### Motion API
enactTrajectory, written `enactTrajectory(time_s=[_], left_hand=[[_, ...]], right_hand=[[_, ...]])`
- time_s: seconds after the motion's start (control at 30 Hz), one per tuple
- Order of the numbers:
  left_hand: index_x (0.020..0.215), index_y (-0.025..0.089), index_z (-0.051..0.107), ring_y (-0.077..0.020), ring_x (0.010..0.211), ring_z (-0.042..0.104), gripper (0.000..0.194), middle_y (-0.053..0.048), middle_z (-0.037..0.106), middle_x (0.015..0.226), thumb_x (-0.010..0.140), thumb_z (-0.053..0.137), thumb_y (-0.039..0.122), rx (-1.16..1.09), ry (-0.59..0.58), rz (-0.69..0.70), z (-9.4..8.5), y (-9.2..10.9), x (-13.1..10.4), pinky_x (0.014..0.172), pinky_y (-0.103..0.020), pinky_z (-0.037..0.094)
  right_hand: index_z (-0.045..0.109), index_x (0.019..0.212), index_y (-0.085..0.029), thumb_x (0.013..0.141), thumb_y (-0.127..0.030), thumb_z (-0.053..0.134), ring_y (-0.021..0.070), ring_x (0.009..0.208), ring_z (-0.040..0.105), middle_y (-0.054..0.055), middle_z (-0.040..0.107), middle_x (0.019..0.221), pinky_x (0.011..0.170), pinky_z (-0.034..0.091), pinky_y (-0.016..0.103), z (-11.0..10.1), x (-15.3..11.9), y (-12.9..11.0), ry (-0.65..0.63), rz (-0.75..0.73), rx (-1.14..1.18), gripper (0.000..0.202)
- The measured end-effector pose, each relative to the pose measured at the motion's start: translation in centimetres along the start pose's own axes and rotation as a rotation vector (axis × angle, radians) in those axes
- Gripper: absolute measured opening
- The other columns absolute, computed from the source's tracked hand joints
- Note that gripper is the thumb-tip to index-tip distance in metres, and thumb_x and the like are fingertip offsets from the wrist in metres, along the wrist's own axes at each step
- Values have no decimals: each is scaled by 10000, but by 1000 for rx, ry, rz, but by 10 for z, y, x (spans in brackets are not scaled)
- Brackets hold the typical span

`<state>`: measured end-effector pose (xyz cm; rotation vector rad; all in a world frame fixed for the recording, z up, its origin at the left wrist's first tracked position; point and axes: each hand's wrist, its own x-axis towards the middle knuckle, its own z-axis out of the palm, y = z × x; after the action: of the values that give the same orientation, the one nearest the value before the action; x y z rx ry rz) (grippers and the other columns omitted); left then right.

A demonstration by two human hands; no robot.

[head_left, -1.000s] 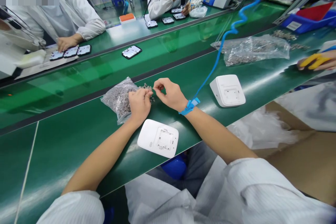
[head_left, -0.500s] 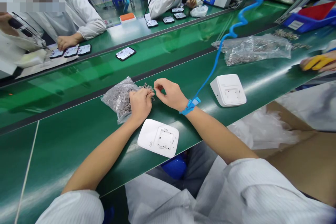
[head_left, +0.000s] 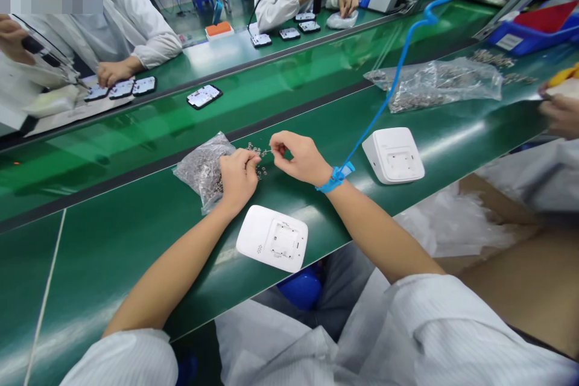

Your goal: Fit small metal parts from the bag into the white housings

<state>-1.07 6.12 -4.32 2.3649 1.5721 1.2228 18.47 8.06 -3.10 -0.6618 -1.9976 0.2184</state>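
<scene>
My left hand [head_left: 239, 180] is closed in a pinch at the mouth of a clear plastic bag [head_left: 201, 166] full of small metal parts. Whatever sits between its fingertips is too small to make out. Loose small metal parts [head_left: 256, 149] are heaped just beyond those fingers. To the right, my right hand [head_left: 299, 158] pinches a tiny, thin metal part [head_left: 269, 151] by its tip, apart from the left hand. A blue strap circles that wrist. Below both hands lies a white plastic housing [head_left: 257, 230] with a square recess, touched by neither.
Another white housing [head_left: 398, 155] stands to the right. Beyond it lies a larger bag of metal parts [head_left: 446, 81]. A blue coiled cord [head_left: 398, 72] runs up from my wrist. Co-workers sit across the green belt [head_left: 154, 123], which carries a white-and-black panel [head_left: 204, 96]. A co-worker's hand [head_left: 563, 111] is far right.
My right hand has shifted slightly right and up, away from the left, which moved slightly left. The panel on the belt has slid left. The co-worker's hand at right has shifted.
</scene>
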Motion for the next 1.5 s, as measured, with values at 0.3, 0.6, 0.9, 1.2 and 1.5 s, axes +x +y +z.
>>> enactTrajectory(time_s=[0.3,0.6,0.9,1.2,1.5], left_hand=[[791,210,632,-200,808,657,190,-19,742,820,952,539,170,33,-8,38,4,1,-3,816,-377,348],[781,212,625,-202,786,641,206,-16,715,780,967,537,204,19,127,-16,-4,-4,2,808,-360,372],[891,229,773,-276,979,609,205,-63,783,936,986,594,260,173,-325,73,-8,3,1,876,-477,296],[854,198,735,-284,1068,584,164,-95,698,1028,937,604,250,15,-369,102,-14,12,5,905,-491,376],[913,212,687,-205,1084,675,136,-75,738,1141,971,604,303,-558,-234,194,-41,49,1,992,-401,522]], right_hand=[[501,933,-220,859,-59,473,139,719,496,-1,551,823,685,414,271,8,-1,-3,-74,8,46,179],[516,928,-226,787,-56,481,133,701,503,-8,560,817,668,431,266,-6,0,1,-88,46,19,224],[638,1198,-200,857,-71,491,151,721,562,11,626,825,724,503,293,-8,-1,11,-17,38,-20,393],[751,1015,-213,841,-93,523,149,715,579,26,675,853,680,475,302,-14,-7,-12,-23,138,135,311],[754,923,-209,875,-263,713,139,759,633,34,684,904,703,539,303,-38,-25,-71,112,380,585,84]])
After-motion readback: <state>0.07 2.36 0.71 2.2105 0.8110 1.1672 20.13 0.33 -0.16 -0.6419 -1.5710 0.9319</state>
